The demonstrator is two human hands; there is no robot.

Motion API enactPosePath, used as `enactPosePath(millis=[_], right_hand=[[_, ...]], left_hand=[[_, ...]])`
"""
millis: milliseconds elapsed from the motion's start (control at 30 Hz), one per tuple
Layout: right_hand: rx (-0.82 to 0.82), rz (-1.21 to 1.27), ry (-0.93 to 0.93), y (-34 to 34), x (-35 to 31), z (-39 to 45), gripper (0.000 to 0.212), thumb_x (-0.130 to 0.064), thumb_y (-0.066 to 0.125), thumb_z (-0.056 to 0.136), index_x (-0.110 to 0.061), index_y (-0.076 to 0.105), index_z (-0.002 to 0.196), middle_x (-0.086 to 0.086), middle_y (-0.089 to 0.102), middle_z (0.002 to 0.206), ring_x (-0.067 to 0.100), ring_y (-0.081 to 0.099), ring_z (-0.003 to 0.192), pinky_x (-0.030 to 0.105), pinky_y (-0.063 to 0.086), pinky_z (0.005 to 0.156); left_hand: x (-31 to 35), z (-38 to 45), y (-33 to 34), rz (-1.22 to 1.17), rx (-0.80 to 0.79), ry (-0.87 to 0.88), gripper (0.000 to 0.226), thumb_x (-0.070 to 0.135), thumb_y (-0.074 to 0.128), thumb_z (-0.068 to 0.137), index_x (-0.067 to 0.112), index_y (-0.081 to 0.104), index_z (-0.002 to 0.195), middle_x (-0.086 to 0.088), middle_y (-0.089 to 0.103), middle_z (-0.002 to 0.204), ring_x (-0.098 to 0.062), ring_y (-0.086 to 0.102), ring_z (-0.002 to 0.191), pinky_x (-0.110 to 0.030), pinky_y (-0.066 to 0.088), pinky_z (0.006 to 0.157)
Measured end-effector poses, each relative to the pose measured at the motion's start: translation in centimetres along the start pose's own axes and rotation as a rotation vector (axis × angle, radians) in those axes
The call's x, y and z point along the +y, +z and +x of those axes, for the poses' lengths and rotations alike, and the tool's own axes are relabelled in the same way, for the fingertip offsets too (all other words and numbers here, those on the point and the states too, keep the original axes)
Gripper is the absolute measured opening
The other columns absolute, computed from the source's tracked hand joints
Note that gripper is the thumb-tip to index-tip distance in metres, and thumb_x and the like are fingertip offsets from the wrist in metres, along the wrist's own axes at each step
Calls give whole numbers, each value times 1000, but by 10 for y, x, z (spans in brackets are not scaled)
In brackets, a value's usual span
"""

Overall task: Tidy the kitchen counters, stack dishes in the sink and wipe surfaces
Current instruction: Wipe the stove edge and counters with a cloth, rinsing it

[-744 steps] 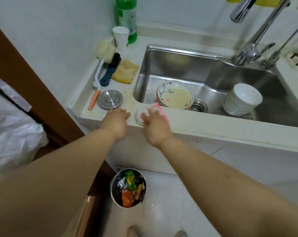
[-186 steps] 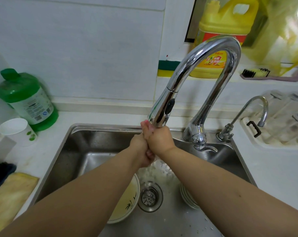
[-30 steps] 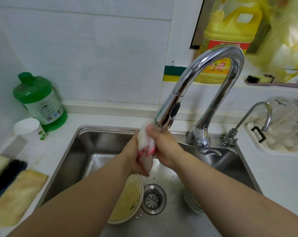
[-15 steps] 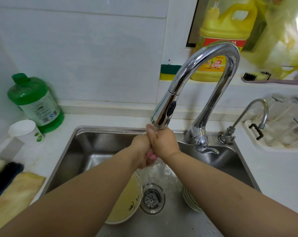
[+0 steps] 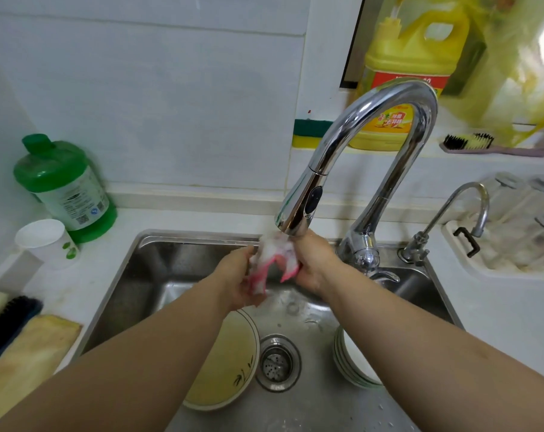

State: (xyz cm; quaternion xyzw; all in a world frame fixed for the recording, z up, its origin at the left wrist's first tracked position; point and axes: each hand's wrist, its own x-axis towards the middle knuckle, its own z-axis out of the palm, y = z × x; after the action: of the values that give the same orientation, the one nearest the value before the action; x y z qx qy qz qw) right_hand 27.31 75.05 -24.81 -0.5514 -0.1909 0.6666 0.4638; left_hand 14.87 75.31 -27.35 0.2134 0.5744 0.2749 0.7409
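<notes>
At frame centre, left hand and right hand grip a pink cloth under the running faucet; bowls sit stacked in the sink, counter wiping apparently unfinished.

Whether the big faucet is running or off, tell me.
Running. White water pours from the faucet spout onto the pink cloth.

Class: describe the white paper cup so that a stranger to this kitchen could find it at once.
Start at the steel sink and move to the counter by its back left corner. Beside the big green bottle stands the cup: small, open-topped, white, with a green leaf print.
</notes>
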Motion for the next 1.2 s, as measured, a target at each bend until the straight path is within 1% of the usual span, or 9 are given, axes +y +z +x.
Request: enactPosePath(millis=[167,267,333,433,567,700,867,1067,1200], right_hand=[[-80,-162,-111,21,18,-14,22,-30,69,85,-14,58,76,1,62,56,17,60,49,25,48,51],[-22,-623,-404,26,22,-20,29,-39,59,90,-19,53,69,6,58,63,25,58,60,35,53,67],[49,-994,-561,22,18,-19,32,-40,44,97,-16,60,83,12,64,88,30,61,88,39,50,85],[121,-1251,-557,16,12,-13,40,-40,31,101,-11,58,93,17,63,99,33,59,96,36,47,82],[219,-883,-403,13,12,-7,41,-47,48,93,-10,65,88,13,65,90,30,63,92,34,51,82],[283,-889,-269,-3,7,11,31,-35,48,93,-10,66,97,12,66,95,30,62,89,31,44,71],[244,-487,12,-26,-6,6,44,-40,69,84,3,63,89,14,66,71,21,51,40,25,45,35],[-70,-161,112,-21,-11,-9,22,1,58,89,6,56,109,20,65,91,25,66,69,36,60,68],[-188,-160,88,-5,-10,-20,25,-5,62,87,2,57,111,17,65,92,25,64,78,40,53,80]], left_hand=[[-3,-6,19,-196,-72,-27,43,51,48,84,13,60,68,-8,58,66,-22,56,58,-29,37,64],[-8,-2,31,-284,-8,94,48,50,29,96,16,49,69,-6,57,47,-24,59,53,-29,36,60],[-8,-4,37,-242,5,115,44,45,23,100,17,45,76,-9,56,66,-22,49,65,-30,38,65],[-7,-3,36,-76,37,45,42,41,32,99,14,51,73,-7,56,61,-17,50,57,-26,40,54],[-8,-3,35,-43,32,16,48,42,40,96,16,51,57,0,44,40,-11,38,34,-17,26,40],[-4,-3,23,39,50,86,26,29,41,99,14,57,84,-5,56,68,-17,51,56,-23,43,54],[2,2,-22,-49,199,103,30,13,52,95,-2,56,121,-19,66,105,-30,66,84,-38,55,70],[0,-7,-9,609,171,205,62,-2,58,83,12,40,141,-18,46,140,-36,49,124,-40,47,93],[2,-12,7,854,-153,339,17,-2,68,80,10,62,90,-16,64,93,-15,61,91,-39,47,100]])
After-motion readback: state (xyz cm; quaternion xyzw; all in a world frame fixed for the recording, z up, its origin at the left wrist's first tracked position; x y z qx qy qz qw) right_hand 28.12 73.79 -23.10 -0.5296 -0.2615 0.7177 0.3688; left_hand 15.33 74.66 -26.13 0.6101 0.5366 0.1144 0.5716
